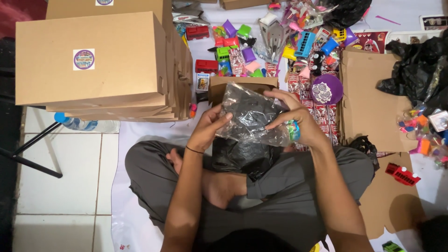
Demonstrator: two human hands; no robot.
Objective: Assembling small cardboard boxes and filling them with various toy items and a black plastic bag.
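Both my hands hold a clear plastic bag [252, 114] with dark, crinkled contents, raised over my crossed legs. My left hand [207, 127] grips its left edge. My right hand [294, 116] closes over the bag's right side, where a small blue-green toy shows against my palm. Just behind the bag stands an open brown cardboard box [219, 86]. A black plastic bag [240, 158] lies in my lap under the clear one.
A tall stack of closed cardboard boxes [93, 60] with round stickers stands at left. Several small colourful toys [280, 37] litter the white sheet ahead. A purple bowl [326, 91], flat cardboard [373, 102], a black bag [417, 70] and a red toy [402, 174] lie at right.
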